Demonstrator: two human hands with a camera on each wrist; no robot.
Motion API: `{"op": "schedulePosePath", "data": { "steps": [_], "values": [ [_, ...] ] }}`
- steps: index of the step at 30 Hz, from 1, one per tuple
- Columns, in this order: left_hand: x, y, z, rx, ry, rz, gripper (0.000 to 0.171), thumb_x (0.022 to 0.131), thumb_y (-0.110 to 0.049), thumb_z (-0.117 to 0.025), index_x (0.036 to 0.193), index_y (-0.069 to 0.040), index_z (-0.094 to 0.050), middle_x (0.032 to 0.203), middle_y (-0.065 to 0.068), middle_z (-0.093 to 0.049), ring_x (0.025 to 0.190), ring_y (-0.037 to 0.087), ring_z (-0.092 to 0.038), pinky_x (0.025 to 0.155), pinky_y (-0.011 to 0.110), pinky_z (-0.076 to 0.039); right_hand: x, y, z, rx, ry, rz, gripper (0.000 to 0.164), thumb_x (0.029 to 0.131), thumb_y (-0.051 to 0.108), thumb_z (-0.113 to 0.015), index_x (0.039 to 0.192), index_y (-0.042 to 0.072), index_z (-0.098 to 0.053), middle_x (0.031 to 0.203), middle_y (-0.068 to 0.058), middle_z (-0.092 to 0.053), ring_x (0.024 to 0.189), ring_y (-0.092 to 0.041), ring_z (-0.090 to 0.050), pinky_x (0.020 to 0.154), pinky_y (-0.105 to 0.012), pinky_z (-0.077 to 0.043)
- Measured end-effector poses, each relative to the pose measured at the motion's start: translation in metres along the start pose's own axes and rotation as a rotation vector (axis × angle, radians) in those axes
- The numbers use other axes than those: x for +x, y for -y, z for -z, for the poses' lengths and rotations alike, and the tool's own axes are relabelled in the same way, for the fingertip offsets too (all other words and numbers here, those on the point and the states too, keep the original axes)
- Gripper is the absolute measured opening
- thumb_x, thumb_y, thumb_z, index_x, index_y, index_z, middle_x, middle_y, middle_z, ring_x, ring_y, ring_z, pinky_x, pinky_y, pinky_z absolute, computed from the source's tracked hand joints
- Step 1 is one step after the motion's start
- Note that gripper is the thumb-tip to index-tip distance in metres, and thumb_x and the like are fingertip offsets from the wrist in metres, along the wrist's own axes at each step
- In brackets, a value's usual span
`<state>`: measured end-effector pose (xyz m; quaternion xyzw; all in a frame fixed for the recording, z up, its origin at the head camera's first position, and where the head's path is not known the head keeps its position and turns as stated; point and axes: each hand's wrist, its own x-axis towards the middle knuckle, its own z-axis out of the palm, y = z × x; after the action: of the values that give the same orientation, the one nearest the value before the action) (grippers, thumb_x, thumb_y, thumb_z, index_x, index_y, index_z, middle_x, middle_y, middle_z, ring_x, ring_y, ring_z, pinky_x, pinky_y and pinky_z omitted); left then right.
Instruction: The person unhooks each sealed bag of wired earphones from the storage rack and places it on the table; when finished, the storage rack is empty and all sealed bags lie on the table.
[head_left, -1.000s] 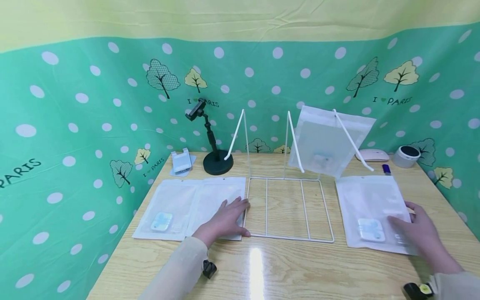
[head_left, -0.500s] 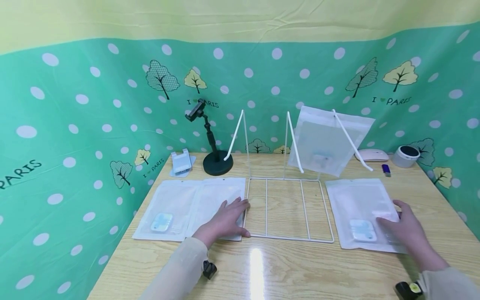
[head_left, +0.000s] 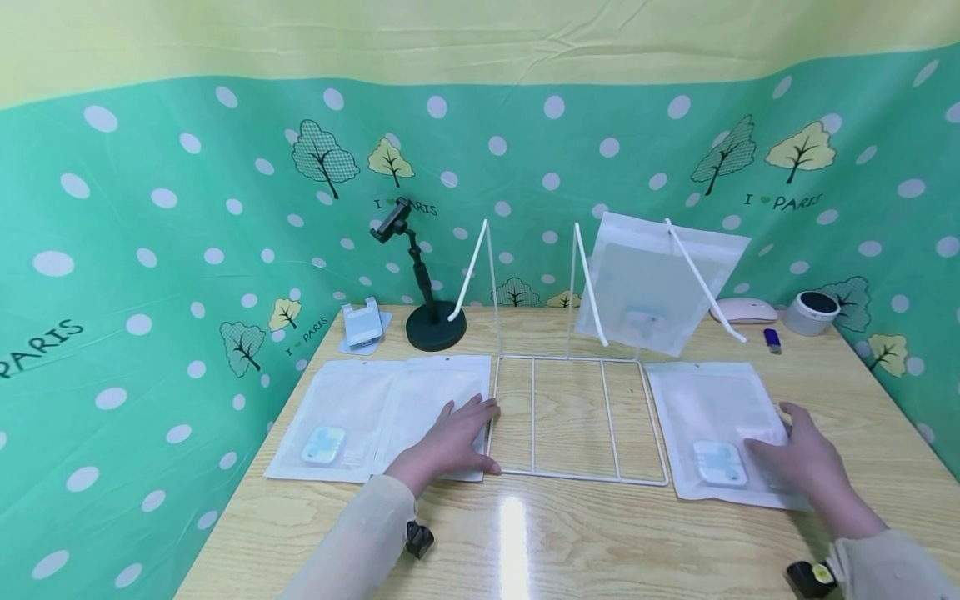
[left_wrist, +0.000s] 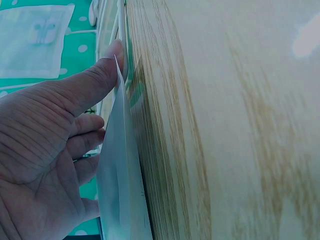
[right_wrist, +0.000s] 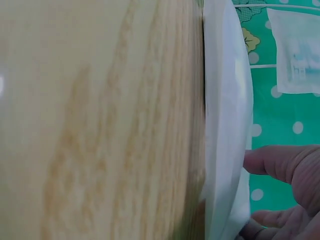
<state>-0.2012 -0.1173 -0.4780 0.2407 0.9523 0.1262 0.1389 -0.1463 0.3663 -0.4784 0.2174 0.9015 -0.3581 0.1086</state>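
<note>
My left hand (head_left: 447, 439) rests with fingers spread on a white zip bag (head_left: 422, 396), the thumb at the rack's near left corner. Another white zip bag (head_left: 348, 400) lies to its left, a pale blue rounded square printed low on it. On the right side, my right hand (head_left: 806, 458) holds a similar zip bag (head_left: 701, 404) by its right edge. Its thumb (right_wrist: 265, 161) presses on the top face in the right wrist view, other fingers curl at the edge. Between the hands stands a white wire rack (head_left: 577, 477); a bag (head_left: 648, 275) hangs from its right hook.
At the back left are a black stand (head_left: 435, 327) and a pale blue phone holder (head_left: 363, 323). Towards the back right lie a white mouse (head_left: 746, 310), a round white device (head_left: 812, 313) and a blue USB stick (head_left: 772, 340). A patterned green curtain (head_left: 247, 192) borders the table.
My right hand has slid its zip bag leftward, up to the rack's right side, uncovering more of the blue USB stick. The left hand has stayed in place.
</note>
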Motion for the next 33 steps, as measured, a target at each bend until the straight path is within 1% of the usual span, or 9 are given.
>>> {"op": "schedulePosePath", "data": {
  "steps": [3, 7, 10, 13, 16, 20, 25, 29, 33],
  "values": [
    [0.001, 0.001, -0.001, -0.002, -0.006, -0.008, 0.093, 0.070, -0.052, -0.082, 0.146, -0.013, -0.045, 0.156, 0.004, -0.035, 0.147, 0.026, -0.021, 0.116, 0.058, -0.013, 0.000, 0.002, 0.001, -0.048, 0.003, -0.011, 0.106, 0.089, 0.038, -0.068, 0.149, -0.010, 0.004, 0.145, -0.045, -0.011, 0.129, -0.063, -0.019, 0.099, -0.071, -0.030],
    [0.001, 0.001, 0.000, -0.008, -0.006, -0.007, 0.093, 0.070, -0.052, -0.083, 0.146, -0.013, -0.045, 0.156, 0.004, -0.035, 0.147, 0.025, -0.021, 0.116, 0.058, -0.012, -0.001, 0.005, 0.005, -0.095, -0.004, 0.015, 0.105, 0.088, 0.038, -0.070, 0.148, -0.013, 0.000, 0.139, -0.047, -0.021, 0.124, -0.063, -0.026, 0.095, -0.070, -0.035],
    [0.001, 0.001, 0.000, -0.009, -0.006, -0.005, 0.093, 0.070, -0.052, -0.083, 0.145, -0.013, -0.045, 0.155, 0.004, -0.035, 0.147, 0.025, -0.021, 0.116, 0.058, -0.012, -0.003, 0.005, 0.009, -0.085, -0.007, 0.042, 0.105, 0.088, 0.041, -0.069, 0.148, -0.012, -0.002, 0.139, -0.046, -0.021, 0.124, -0.063, -0.025, 0.095, -0.071, -0.033],
    [0.001, 0.001, -0.001, -0.006, -0.003, -0.003, 0.093, 0.070, -0.052, -0.083, 0.146, -0.014, -0.045, 0.156, 0.003, -0.035, 0.147, 0.025, -0.021, 0.117, 0.057, -0.012, -0.004, 0.007, 0.015, -0.066, -0.021, 0.083, 0.102, 0.090, 0.046, -0.065, 0.149, -0.011, -0.005, 0.142, -0.046, -0.017, 0.125, -0.064, -0.022, 0.094, -0.074, -0.031],
    [0.001, 0.001, -0.001, -0.006, -0.001, 0.002, 0.092, 0.070, -0.052, -0.082, 0.146, -0.015, -0.045, 0.156, 0.002, -0.034, 0.147, 0.024, -0.020, 0.117, 0.056, -0.011, -0.005, 0.009, 0.019, -0.066, -0.050, 0.147, 0.097, 0.092, 0.050, -0.060, 0.149, -0.011, -0.010, 0.143, -0.046, -0.016, 0.125, -0.065, -0.022, 0.092, -0.075, -0.030],
    [0.001, 0.002, -0.001, -0.007, -0.002, 0.002, 0.092, 0.071, -0.052, -0.082, 0.146, -0.015, -0.045, 0.156, 0.003, -0.034, 0.147, 0.024, -0.020, 0.117, 0.057, -0.011, -0.006, 0.016, 0.022, -0.035, -0.071, 0.203, 0.090, 0.095, 0.051, -0.054, 0.149, -0.009, -0.015, 0.145, -0.044, -0.016, 0.126, -0.065, -0.021, 0.091, -0.076, -0.030],
    [0.000, 0.001, 0.000, -0.010, -0.002, -0.002, 0.092, 0.071, -0.051, -0.082, 0.146, -0.014, -0.045, 0.156, 0.003, -0.034, 0.147, 0.024, -0.020, 0.117, 0.057, -0.011, -0.006, 0.030, 0.025, -0.006, -0.105, 0.260, 0.083, 0.098, 0.050, -0.049, 0.151, -0.005, -0.019, 0.148, -0.041, -0.018, 0.127, -0.063, -0.022, 0.088, -0.075, -0.034],
    [-0.001, 0.001, 0.001, -0.014, 0.001, -0.004, 0.091, 0.071, -0.051, -0.083, 0.146, -0.014, -0.045, 0.156, 0.004, -0.034, 0.147, 0.025, -0.020, 0.117, 0.057, -0.011, -0.007, 0.043, 0.026, 0.043, -0.122, 0.318, 0.083, 0.097, 0.053, -0.049, 0.153, -0.001, -0.019, 0.150, -0.038, -0.020, 0.129, -0.061, -0.026, 0.089, -0.073, -0.036],
    [0.000, 0.001, 0.001, -0.018, 0.003, -0.010, 0.091, 0.071, -0.050, -0.083, 0.146, -0.013, -0.045, 0.156, 0.004, -0.035, 0.147, 0.025, -0.020, 0.117, 0.057, -0.011, -0.007, 0.056, 0.026, 0.126, -0.111, 0.349, 0.084, 0.096, 0.054, -0.050, 0.154, 0.001, -0.018, 0.153, -0.033, -0.020, 0.131, -0.058, -0.029, 0.092, -0.073, -0.036]
  ]
}}
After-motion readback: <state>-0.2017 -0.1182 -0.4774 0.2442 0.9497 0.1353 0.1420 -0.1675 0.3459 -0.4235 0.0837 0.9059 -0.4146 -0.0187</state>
